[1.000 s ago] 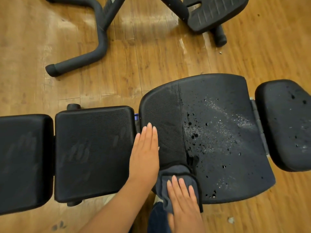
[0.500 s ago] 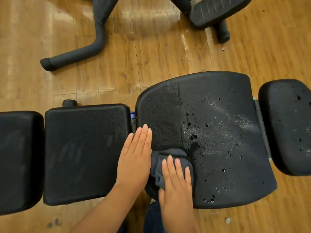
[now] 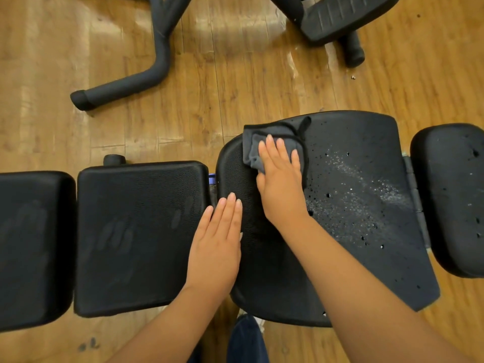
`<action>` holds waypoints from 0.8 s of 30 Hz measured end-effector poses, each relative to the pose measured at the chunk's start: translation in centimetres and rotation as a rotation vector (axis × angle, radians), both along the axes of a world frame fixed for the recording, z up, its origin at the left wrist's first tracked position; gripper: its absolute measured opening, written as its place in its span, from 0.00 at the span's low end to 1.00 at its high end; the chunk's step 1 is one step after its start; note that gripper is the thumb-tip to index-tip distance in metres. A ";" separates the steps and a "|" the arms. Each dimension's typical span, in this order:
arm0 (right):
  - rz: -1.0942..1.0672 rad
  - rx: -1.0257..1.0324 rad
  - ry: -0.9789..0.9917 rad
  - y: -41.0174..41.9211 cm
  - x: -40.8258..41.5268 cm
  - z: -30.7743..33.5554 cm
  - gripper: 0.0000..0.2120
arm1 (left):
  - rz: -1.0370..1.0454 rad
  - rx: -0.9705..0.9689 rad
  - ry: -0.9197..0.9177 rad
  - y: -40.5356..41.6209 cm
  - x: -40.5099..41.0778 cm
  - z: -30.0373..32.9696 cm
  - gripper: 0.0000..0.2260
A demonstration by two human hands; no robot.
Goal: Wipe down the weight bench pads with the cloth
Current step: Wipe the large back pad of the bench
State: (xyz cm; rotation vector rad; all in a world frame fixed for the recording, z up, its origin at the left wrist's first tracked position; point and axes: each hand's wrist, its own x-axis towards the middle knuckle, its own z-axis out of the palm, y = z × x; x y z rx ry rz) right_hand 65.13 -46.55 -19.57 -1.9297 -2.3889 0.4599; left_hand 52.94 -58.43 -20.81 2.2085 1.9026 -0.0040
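**Four pads, one strip wiped**

Four pads sit in a row, and your right hand [image 3: 281, 176] presses the cloth [image 3: 272, 145] flat-fingered at the far edge of the big pad [image 3: 366, 205], with nothing pinched or gripped. Your left hand [image 3: 218, 242] lies open and flat across the gap between the big pad and the square pad [image 3: 138, 231], bracing. Spray droplets cover the big pad to the right of the cloth; the left strip looks wiped, though on black vinyl it is hard to be sure.

Risks from here:
- With straight fingers, the bunched cloth can slip out from under your palm at the pad's edge and drop to the floor [image 3: 104, 61].
- Narrow passes may leave streaks of droplets between them.
- The right pad [image 3: 450, 200] also carries droplets and is easily skipped.
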 end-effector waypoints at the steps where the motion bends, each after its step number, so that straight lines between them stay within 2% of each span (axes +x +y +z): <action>1: -0.011 0.005 -0.006 0.2 -0.2 0.0 0.27 | 0.001 0.000 -0.002 0.0 0.0 0.0 0.23; 11: -0.004 -0.006 -0.033 0.7 -0.3 0.6 0.26 | -0.005 -0.013 0.040 0.0 0.1 0.0 0.24; 18: -0.028 0.019 -0.023 -8.6 1.0 0.5 0.33 | -0.019 -0.008 0.051 0.0 0.0 0.5 0.24; 24: 0.034 -0.079 -0.006 -15.7 2.5 0.8 0.39 | -0.029 -0.019 0.055 -0.1 -0.1 0.5 0.24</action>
